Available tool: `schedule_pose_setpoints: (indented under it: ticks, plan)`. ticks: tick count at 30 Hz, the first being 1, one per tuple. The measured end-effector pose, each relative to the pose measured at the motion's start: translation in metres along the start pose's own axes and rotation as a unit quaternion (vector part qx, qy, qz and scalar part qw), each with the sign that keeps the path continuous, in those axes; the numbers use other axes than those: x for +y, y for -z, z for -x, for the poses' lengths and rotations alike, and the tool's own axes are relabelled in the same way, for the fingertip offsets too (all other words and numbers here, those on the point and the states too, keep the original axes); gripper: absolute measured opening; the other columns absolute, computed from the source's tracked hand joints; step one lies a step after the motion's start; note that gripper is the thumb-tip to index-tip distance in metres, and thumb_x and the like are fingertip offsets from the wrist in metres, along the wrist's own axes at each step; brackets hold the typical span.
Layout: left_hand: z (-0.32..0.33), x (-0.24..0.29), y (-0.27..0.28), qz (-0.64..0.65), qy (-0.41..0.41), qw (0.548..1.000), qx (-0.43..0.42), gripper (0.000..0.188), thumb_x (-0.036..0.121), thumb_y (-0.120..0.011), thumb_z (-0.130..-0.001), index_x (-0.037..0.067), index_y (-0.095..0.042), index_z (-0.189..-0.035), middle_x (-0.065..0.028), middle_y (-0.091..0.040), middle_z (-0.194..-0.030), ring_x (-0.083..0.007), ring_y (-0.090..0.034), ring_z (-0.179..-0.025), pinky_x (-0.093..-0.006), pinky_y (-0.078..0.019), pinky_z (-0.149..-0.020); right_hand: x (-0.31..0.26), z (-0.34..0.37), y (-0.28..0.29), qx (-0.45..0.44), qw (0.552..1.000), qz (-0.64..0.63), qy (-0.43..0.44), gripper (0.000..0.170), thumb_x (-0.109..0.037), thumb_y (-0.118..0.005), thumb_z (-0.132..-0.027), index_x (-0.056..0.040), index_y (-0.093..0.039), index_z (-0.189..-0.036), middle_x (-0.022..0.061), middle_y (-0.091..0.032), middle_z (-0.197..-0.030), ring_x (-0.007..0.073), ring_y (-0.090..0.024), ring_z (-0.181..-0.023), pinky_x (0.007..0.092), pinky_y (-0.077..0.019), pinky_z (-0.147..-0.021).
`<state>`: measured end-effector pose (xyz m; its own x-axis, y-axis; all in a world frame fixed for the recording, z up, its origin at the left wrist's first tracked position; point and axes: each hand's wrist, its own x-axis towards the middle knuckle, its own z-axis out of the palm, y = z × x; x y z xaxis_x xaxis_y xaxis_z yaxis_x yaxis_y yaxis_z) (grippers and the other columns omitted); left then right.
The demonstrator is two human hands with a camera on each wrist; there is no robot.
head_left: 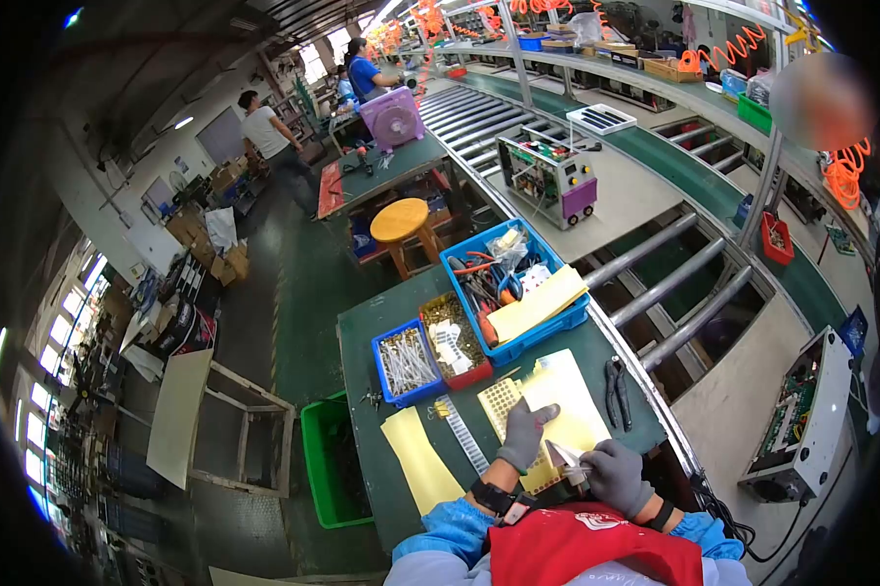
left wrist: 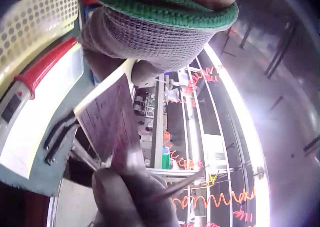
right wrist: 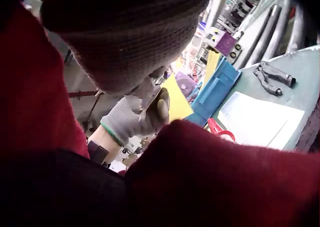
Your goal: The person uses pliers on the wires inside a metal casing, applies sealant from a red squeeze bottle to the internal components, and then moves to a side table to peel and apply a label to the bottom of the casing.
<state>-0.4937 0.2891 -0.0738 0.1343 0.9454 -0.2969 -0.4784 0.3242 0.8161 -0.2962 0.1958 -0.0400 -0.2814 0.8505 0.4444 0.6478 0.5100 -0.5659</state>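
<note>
Both hands wear grey gloves and meet at the near edge of the table. The left hand point(head_left: 526, 435) pinches one edge of a small thin card point(left wrist: 107, 119), pale at its border and dark on the face seen in the left wrist view. The right hand point(head_left: 616, 477) grips the card's other end, its fingertips together in the left wrist view. The card is held up, tilted, above yellow sheets point(head_left: 569, 396) and a sheet of round stickers point(head_left: 500, 402). From the right wrist, the left hand point(right wrist: 127, 119) shows thumb and fingers closed on the card; the right fingertips are partly hidden.
Black-handled pliers point(head_left: 617, 394) lie right of the sheets. Beyond stand a blue tool bin point(head_left: 538, 327), a red bin point(head_left: 474, 376) of small parts and a blue bin point(head_left: 406, 391) of white pieces. A roller conveyor point(head_left: 655, 254) runs along the right. A green crate point(head_left: 323, 469) is left.
</note>
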Motion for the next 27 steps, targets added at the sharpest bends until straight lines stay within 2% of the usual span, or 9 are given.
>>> schedule_pose_setpoints:
  ticks: [8,11,13,14,16,19,20,22,27]
  plan:
    - [0.058,0.053,0.138,-0.048,-0.179,0.959,0.214,0.043,-0.007,-0.071,-0.079,-0.002,-0.060,-0.121,-0.0087,-0.069,-0.109,-0.0210,-0.068,-0.094,-0.0344,-0.0555,-0.087,-0.023,0.012,0.016,-0.018,0.999,-0.014,0.024,0.021,-0.011,-0.078,-0.068,-0.0135,-0.073,-0.089,0.0073,-0.065,-0.080,0.0281,-0.068,-0.068,0.0381,-0.0535,-0.057]
    - [0.085,0.051,0.198,-0.071,-0.107,0.960,0.249,0.043,-0.008,-0.071,-0.078,-0.004,-0.061,-0.119,-0.0092,-0.070,-0.110,-0.0206,-0.068,-0.095,-0.0330,-0.0548,-0.087,-0.014,0.020,0.024,-0.012,1.000,-0.016,-0.015,0.020,-0.011,-0.078,-0.069,-0.0129,-0.073,-0.089,0.0082,-0.066,-0.082,0.0298,-0.067,-0.069,0.0390,-0.0538,-0.059]
    - [0.094,0.040,0.224,-0.243,-0.041,0.914,0.322,0.039,0.000,-0.072,-0.082,-0.003,-0.062,-0.119,-0.0122,-0.071,-0.106,-0.0233,-0.069,-0.092,-0.0335,-0.0555,-0.085,-0.008,0.034,0.031,-0.018,0.999,0.004,-0.046,0.019,-0.011,-0.078,-0.070,-0.0127,-0.073,-0.088,0.0088,-0.066,-0.084,0.0305,-0.067,-0.070,0.0393,-0.0539,-0.059]
    - [0.099,0.032,0.222,-0.419,-0.100,0.805,0.408,0.036,0.004,-0.072,-0.083,-0.002,-0.063,-0.117,-0.0131,-0.072,-0.103,-0.0239,-0.069,-0.091,-0.0340,-0.0557,-0.084,-0.007,0.037,0.038,-0.029,0.997,0.006,-0.070,0.018,-0.012,-0.078,-0.071,-0.0128,-0.073,-0.088,0.0094,-0.066,-0.085,0.0310,-0.067,-0.071,0.0398,-0.0540,-0.060]
    - [0.102,0.022,0.205,-0.693,-0.214,0.469,0.504,0.032,0.012,-0.072,-0.086,0.000,-0.065,-0.115,-0.0147,-0.072,-0.099,-0.0250,-0.070,-0.088,-0.0351,-0.0560,-0.082,-0.007,0.041,0.053,-0.008,0.995,0.007,-0.094,0.014,-0.013,-0.077,-0.074,-0.0127,-0.073,-0.087,0.0092,-0.065,-0.084,0.0306,-0.067,-0.070,0.0397,-0.0537,-0.060]
    - [0.101,0.024,0.157,-0.603,-0.255,0.645,0.394,0.027,0.020,-0.071,-0.088,0.002,-0.069,-0.109,-0.0150,-0.071,-0.094,-0.0257,-0.070,-0.085,-0.0368,-0.0558,-0.082,0.012,0.060,0.077,0.039,0.992,0.000,-0.116,0.008,-0.014,-0.076,-0.078,-0.0103,-0.073,-0.085,0.0110,-0.065,-0.082,0.0310,-0.065,-0.069,0.0401,-0.0523,-0.061]
    - [0.087,0.010,0.143,-0.451,-0.260,0.794,0.315,0.025,0.021,-0.071,-0.088,0.002,-0.071,-0.104,-0.0124,-0.072,-0.094,-0.0223,-0.069,-0.084,-0.0358,-0.0550,-0.080,0.014,0.062,0.092,0.048,0.992,0.003,-0.120,0.009,-0.014,-0.076,-0.078,-0.0094,-0.072,-0.084,0.0116,-0.065,-0.080,0.0317,-0.065,-0.070,0.0406,-0.0525,-0.062]
    - [0.079,-0.005,0.078,-0.388,-0.193,0.883,0.183,0.024,0.021,-0.070,-0.091,0.001,-0.072,-0.104,-0.0105,-0.072,-0.092,-0.0172,-0.068,-0.082,-0.0320,-0.0546,-0.076,0.017,0.066,0.128,0.069,0.986,0.002,-0.153,0.011,-0.015,-0.076,-0.079,-0.0060,-0.071,-0.082,0.0142,-0.063,-0.076,0.0336,-0.064,-0.072,0.0419,-0.0507,-0.063]
    - [0.066,-0.060,-0.109,-0.357,-0.162,0.916,-0.086,0.026,0.020,-0.069,-0.094,0.001,-0.071,-0.110,-0.0057,-0.071,-0.098,-0.0129,-0.065,-0.088,-0.0295,-0.0528,-0.081,0.056,0.107,0.223,0.164,0.921,-0.092,-0.340,0.026,-0.025,-0.073,-0.081,-0.0002,-0.066,-0.079,0.0127,-0.053,-0.067,0.0204,-0.054,-0.063,0.0377,-0.0416,-0.056]
